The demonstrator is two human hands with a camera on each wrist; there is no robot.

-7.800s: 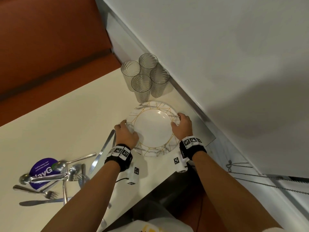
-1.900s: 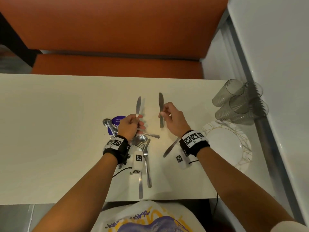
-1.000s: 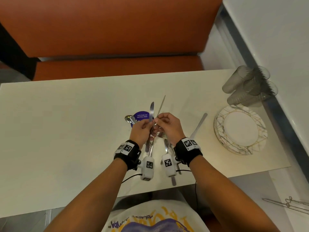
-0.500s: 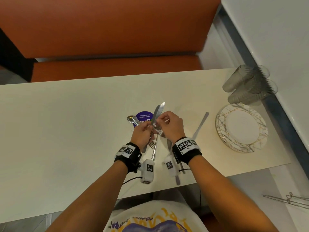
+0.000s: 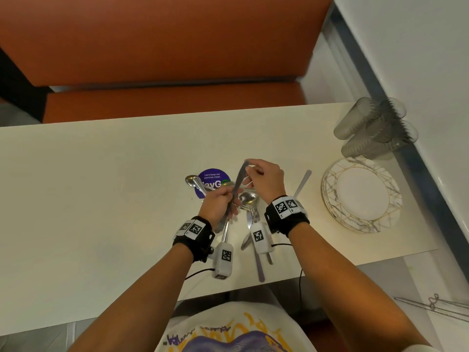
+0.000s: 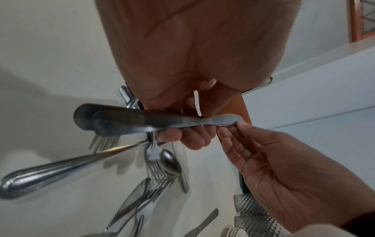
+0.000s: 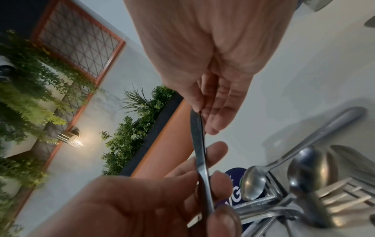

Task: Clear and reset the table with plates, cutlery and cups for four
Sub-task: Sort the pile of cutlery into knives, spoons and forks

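Two table knives (image 5: 238, 184) lie stacked flat against each other, raised above the table. My left hand (image 5: 228, 201) grips their handles, which stick out towards the wrist (image 6: 91, 120). My right hand (image 5: 250, 168) pinches the blade tips (image 7: 195, 113) between thumb and fingers. Under both hands a loose pile of forks, spoons and knives (image 5: 250, 209) lies on the cream table (image 5: 101, 186). A stack of gold-lined plates (image 5: 360, 196) sits at the right, with several ribbed glasses (image 5: 375, 130) behind it.
One more knife (image 5: 302, 182) lies alone between the pile and the plates. A round purple sticker (image 5: 213, 181) is on the table under a spoon (image 5: 193, 181). An orange bench (image 5: 165, 97) runs along the far side. A white wall (image 5: 418, 72) borders the right.
Each hand held one knife; the two were brought together and now lie aligned in my left hand. My right hand slid up to the blade tips.
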